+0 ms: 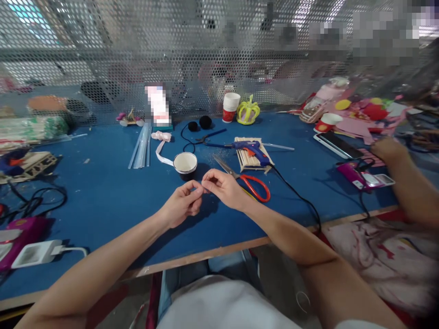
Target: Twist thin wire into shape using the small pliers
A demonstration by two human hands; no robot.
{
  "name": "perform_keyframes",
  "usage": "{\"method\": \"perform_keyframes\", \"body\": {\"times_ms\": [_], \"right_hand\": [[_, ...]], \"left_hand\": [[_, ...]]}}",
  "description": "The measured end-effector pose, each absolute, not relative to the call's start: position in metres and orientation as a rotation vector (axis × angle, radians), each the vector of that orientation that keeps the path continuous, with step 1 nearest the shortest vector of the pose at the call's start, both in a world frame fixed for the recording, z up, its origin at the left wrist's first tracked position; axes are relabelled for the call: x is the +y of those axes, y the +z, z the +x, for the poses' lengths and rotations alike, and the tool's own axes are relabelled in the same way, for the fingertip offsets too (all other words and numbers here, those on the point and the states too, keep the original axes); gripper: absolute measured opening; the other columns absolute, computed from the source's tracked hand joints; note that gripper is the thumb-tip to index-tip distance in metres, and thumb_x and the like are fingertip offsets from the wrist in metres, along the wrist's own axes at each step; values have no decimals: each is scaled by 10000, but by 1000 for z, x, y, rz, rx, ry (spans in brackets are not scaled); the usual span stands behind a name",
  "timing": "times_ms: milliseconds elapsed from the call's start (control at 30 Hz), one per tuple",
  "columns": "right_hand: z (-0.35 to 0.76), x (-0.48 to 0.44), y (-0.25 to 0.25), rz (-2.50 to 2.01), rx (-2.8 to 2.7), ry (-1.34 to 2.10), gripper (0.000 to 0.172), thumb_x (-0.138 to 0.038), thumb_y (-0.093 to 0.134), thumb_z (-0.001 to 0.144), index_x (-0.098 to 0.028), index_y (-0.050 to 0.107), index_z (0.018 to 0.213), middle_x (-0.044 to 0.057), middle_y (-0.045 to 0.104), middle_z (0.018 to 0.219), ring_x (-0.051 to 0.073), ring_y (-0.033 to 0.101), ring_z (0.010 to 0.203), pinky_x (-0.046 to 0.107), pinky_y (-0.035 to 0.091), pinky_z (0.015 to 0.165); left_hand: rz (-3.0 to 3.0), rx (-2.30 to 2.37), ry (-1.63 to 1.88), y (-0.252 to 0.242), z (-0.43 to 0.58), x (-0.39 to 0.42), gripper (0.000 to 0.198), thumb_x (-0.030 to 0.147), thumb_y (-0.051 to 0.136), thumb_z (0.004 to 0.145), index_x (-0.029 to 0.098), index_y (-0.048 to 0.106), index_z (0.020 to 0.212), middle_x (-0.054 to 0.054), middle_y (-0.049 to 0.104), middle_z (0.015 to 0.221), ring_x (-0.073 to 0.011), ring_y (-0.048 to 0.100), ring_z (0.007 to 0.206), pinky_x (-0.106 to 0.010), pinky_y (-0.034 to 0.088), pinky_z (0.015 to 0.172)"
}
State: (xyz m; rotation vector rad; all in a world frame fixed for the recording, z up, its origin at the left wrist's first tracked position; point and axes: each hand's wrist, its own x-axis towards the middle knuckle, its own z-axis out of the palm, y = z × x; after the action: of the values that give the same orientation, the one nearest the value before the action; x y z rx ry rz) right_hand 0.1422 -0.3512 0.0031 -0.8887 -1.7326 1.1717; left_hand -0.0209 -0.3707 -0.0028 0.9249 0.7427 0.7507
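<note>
My left hand (183,203) and my right hand (224,188) meet fingertip to fingertip above the blue table. Both are closed in a pinch; whatever lies between the fingers is too small to make out. Just beyond my left hand stands a small cup (185,162), white inside and black outside. A white ribbon (164,157) runs from its rim to a bunched end behind it. Scissors with red handles (255,187) lie beside my right hand, partly covered by it, blades pointing away. Behind them a blue glue gun (252,150) rests on a small rack of sticks (244,161).
Clear glue sticks (140,148) lie left of the ribbon. Paper cups (230,108) and a yellow-green crown-like item (248,112) stand at the back before a perforated metal screen (192,68). A cord (302,196) crosses the right side, near another person's hand (389,151) and a phone (339,144).
</note>
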Motion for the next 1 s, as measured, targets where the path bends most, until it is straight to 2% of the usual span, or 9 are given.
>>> {"method": "perform_keyframes", "body": {"times_ms": [133,367,733,1000], "right_hand": [[141,-351,3,-924,-1731,1197,127,-292,526,824,-169,514,800,-10,514,713,94,529,635,235,458,612],[139,-350,0,-992,-1723,1120,121,-285,520,819,-165,519,805,2,540,726,107,556,643,251,472,626],[139,-345,-2,-924,-1501,1292,191,-345,571,793,-155,563,813,6,597,707,103,580,645,247,490,604],[141,-348,4,-891,-1432,1300,169,-311,601,778,-144,577,774,-1,600,667,90,580,603,239,494,583]], "left_hand": [[1048,868,807,-6,-18,-370,222,374,556,810,162,496,787,73,434,445,-13,260,372,-149,165,387],[1320,1039,904,-10,-15,-369,239,391,520,824,155,526,784,56,466,475,-25,356,415,-139,252,413],[1164,945,900,-7,-18,-369,250,402,539,805,153,513,806,42,499,518,-23,320,415,-146,207,410],[1111,886,832,-2,-18,-371,261,399,572,785,156,478,791,43,524,494,-10,281,365,-142,191,386]]}}
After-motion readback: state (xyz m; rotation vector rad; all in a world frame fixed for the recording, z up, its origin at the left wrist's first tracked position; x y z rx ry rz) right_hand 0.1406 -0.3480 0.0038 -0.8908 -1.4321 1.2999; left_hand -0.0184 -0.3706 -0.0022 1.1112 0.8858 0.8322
